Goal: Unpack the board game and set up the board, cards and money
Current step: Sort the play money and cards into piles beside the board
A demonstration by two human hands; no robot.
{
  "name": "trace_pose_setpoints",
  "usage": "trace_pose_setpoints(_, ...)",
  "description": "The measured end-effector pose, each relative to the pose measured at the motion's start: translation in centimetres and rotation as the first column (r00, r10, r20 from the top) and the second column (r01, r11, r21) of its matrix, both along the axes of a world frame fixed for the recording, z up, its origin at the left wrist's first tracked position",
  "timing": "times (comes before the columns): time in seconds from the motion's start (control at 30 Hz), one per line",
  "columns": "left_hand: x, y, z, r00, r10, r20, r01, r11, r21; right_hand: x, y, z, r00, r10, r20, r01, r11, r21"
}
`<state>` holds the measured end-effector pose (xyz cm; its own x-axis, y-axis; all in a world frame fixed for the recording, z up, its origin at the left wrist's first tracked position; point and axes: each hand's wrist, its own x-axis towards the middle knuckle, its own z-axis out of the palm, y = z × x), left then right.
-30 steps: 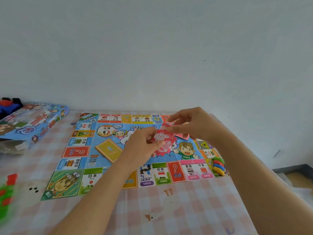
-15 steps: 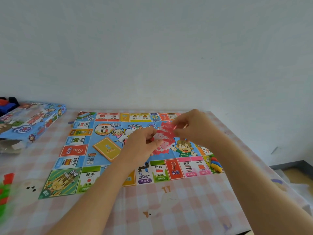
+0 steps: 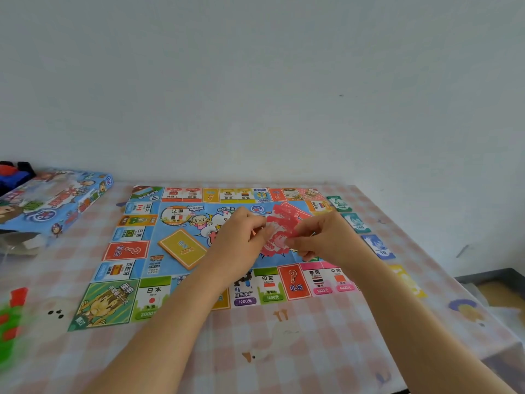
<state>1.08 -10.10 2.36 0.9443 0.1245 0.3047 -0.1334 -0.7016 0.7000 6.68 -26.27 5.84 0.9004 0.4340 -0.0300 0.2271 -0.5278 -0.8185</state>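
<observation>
Over board (image 3: 125, 250) centre, both grips pinch red notes (image 3: 279, 231): left hand (image 3: 241, 240) steadies the wad, right hand (image 3: 324, 240) fans it, prob. to sort by denom. Sorted money stacks (image 3: 379, 245) line counter (image 3: 284, 336) just R of board; yellow cards (image 3: 183, 247) lie mid-board.

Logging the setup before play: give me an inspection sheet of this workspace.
Surface: table under a checked cloth.
Job's things: board lies flat; yellow cards on it; red notes held above it; other notes in a row right of the board; box at left.
Clutter: red and green pieces, blurred, at the left edge.
Grippers: left hand and right hand both pinch the red notes.
Cables: nothing seen.
Surroundings: plain wall; floor at right.
</observation>
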Motion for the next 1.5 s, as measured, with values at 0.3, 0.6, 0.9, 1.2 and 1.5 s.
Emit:
trace_pose_setpoints(0.3,-0.1,-0.1,0.1,1.000,-0.025,-0.011,0.025,0.997,-0.070,-0.2,-0.2,-0.4,0.999,-0.032,0.001,0.032,0.996,0.083)
trace_pose_setpoints(0.6,-0.1,-0.5,0.2,0.999,-0.049,0.018,0.051,0.992,-0.118,-0.6,0.0,-1.0,0.999,-0.054,-0.002,0.054,0.997,0.052)
trace_pose_setpoints(0.9,-0.2,-0.5,0.2,0.997,-0.063,0.041,0.067,0.994,-0.086,-0.4,-0.4,-0.9,0.997,-0.074,-0.016,0.075,0.995,0.070)
trace_pose_setpoints(1.2,-0.6,-0.8,0.3,0.996,-0.094,0.002,0.094,0.995,-0.027,-0.9,-0.4,-0.9,0.999,0.041,0.010,-0.041,0.997,-0.062)
trace_pose_setpoints(1.5,-0.7,-0.6,0.4,0.971,-0.014,0.239,0.007,0.999,0.032,-1.1,-0.3,-0.9,0.990,0.107,0.094,-0.096,0.989,-0.117)
